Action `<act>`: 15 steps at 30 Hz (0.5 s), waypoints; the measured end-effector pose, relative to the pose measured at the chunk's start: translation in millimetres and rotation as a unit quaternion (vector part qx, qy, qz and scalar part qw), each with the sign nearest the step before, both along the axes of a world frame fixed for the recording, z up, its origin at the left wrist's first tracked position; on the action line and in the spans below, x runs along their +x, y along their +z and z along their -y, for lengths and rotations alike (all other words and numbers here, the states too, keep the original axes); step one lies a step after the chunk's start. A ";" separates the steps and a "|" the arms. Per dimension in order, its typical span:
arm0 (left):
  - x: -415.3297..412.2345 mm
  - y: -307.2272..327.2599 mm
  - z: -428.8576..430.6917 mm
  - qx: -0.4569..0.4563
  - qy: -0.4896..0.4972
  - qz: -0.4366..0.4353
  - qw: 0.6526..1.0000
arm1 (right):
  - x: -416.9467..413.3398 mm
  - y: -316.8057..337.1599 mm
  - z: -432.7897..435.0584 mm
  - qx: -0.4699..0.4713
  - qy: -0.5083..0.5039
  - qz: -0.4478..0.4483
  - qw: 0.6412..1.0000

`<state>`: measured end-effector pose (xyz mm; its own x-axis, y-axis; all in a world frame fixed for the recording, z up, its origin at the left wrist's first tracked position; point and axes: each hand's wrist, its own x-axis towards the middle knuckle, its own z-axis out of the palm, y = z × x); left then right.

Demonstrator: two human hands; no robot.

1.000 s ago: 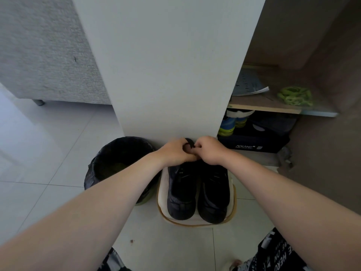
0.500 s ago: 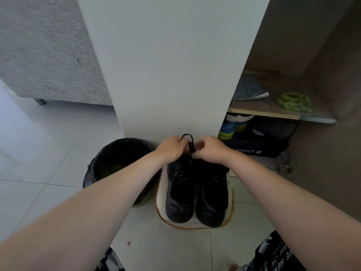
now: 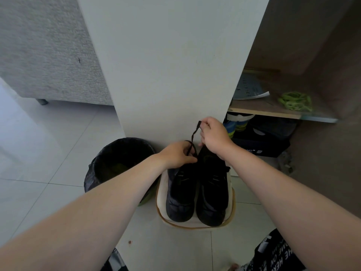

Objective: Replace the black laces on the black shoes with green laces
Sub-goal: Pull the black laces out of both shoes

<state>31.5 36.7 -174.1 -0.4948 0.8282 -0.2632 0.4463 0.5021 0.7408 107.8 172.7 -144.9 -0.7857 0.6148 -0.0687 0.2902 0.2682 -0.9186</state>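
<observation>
Over white tiles (image 3: 58, 153), centre frame, curling left hand (image 3: 176, 155) fingers round the black lace (image 3: 193, 134), steadying the black shoes (image 3: 180, 194). Pinching its tip higher with right hand (image 3: 214, 135), probably for unknotting.

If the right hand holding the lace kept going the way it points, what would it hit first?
Probably the white panel behind it. The right hand, pinching the black lace, points up and away over the shoes, with nothing else showing between. How close the panel stands is unclear.
</observation>
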 end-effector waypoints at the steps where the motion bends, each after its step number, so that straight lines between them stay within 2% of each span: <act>1: 1.7 2.5 -0.4 0.010 0.004 0.014 1.000 | 0.1 1.1 0.6 -0.010 0.001 -0.017 1.000; 4: 6.3 11.2 -4.1 0.049 0.034 0.053 0.997 | 5.8 -2.4 5.0 0.030 0.031 -0.010 0.999; 7: 5.1 20.4 -8.9 0.102 0.112 0.108 0.983 | 9.6 -6.2 4.7 0.053 0.038 0.018 0.998; 10: -0.1 32.9 -11.2 0.154 0.169 0.127 0.965 | 13.3 -12.9 -0.9 -0.002 0.033 0.120 0.992; 12: -2.9 40.4 -9.8 0.196 0.203 0.169 0.944 | 18.4 -18.2 -0.4 -0.022 0.077 0.185 0.979; 15: -5.6 43.8 -4.4 0.219 0.225 0.197 0.929 | 22.9 -23.9 0.7 0.112 0.167 0.242 0.949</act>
